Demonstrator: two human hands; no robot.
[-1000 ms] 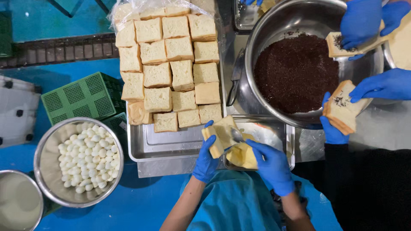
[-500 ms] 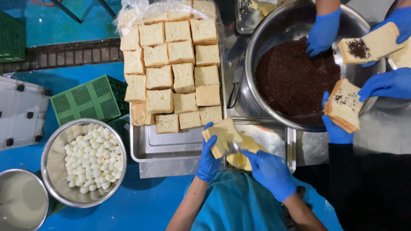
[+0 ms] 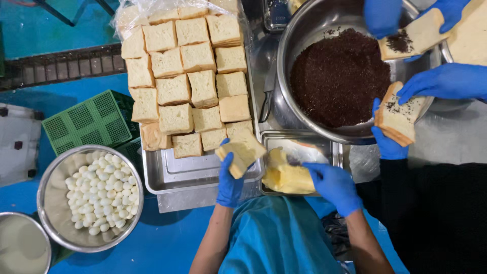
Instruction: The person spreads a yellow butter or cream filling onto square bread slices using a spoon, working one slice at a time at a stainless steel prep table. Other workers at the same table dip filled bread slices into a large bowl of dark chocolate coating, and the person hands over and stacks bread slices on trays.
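Hands: L (image 3: pixel 229 178) gripping bread slice (image 3: pixel 241 151), R (image 3: pixel 332 183) clutching utensil in butter (image 3: pixel 285 175), steel tray (image 3: pixel 175 175), blue floor (image 3: pixel 167 243).

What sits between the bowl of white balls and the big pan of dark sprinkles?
In the head view, a steel tray stacked with bread slices lies between them.

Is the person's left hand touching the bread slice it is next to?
Touching. The head view shows the left hand in a blue glove wrapped around the bread slice, thumb on one edge, fingers under it, lifted above the steel tray.
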